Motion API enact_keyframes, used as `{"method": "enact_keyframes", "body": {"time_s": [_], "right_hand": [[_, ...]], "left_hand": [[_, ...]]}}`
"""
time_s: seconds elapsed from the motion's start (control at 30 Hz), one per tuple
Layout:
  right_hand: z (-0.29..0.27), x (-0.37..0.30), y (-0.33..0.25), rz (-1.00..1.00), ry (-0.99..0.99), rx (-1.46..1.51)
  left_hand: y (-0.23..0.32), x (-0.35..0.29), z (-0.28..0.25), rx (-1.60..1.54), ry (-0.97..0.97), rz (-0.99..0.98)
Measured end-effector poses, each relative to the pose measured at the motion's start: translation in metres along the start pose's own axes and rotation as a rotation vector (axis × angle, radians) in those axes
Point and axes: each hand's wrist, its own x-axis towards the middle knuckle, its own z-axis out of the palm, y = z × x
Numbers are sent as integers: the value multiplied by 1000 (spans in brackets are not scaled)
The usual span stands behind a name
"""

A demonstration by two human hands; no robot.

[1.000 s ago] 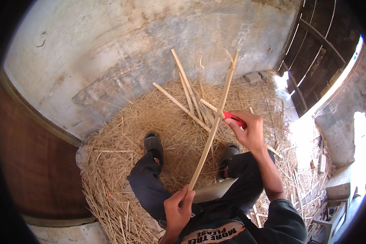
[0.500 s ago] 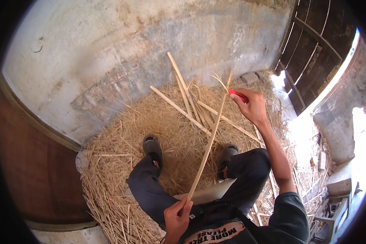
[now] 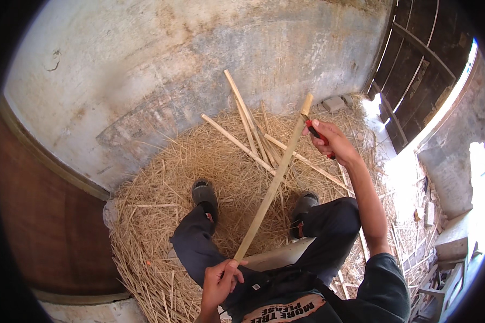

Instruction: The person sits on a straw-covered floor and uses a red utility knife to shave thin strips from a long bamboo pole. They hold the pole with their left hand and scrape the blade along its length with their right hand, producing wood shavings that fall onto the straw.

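A long, pale bamboo strip (image 3: 272,188) slants up and away across my lap. Its near end is gripped in my left hand (image 3: 220,281), with thumb and fingers closed around it. My right hand (image 3: 335,142) is wrapped round a knife (image 3: 311,127) with a red and black handle. The small dark blade touches the strip just below its far end, where the wood looks lighter. Part of the handle is hidden by my fingers.
Several more strips (image 3: 237,144) lie crossed on a thick layer of shavings (image 3: 161,215) by the stained wall (image 3: 161,64). My shoes (image 3: 203,194) rest among the shavings. A brown panel (image 3: 48,215) stands left; dark wooden boards (image 3: 415,64) stand at the far right.
My right hand has turned the knife so the handle now points down and right. The strip has rolled to show a broader face, and my left hand has shifted slightly left. The curled sliver is gone.
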Motion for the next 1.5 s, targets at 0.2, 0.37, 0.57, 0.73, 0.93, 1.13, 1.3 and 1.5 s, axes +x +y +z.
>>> {"method": "enact_keyframes", "body": {"time_s": [0.2, 0.37, 0.57, 0.73, 0.93, 1.13, 1.3, 1.5], "right_hand": [[29, -30, -11, -73, 62, -73], [66, -48, -12, -106, 15, -123], [89, -51, -7, -193, -13, -109], [91, -50, -9, -189, 2, -55], [101, -57, -18, -298, 87, 0], [123, -88, -3, -635, 197, -487], [147, -105, 9, -884, 75, -787], [154, -113, 16, -914, 106, -875]], "left_hand": [[4, 19, -9, -5, -27, 54], [18, 27, -6, -94, -75, 33], [19, 36, 4, -10, -185, 145], [27, 34, 4, 19, -238, 116], [40, 25, 6, 136, -93, 231], [49, 27, 12, 153, 25, 208], [61, 33, 26, 267, 70, 266], [80, 35, 39, 318, 97, 315]]}}
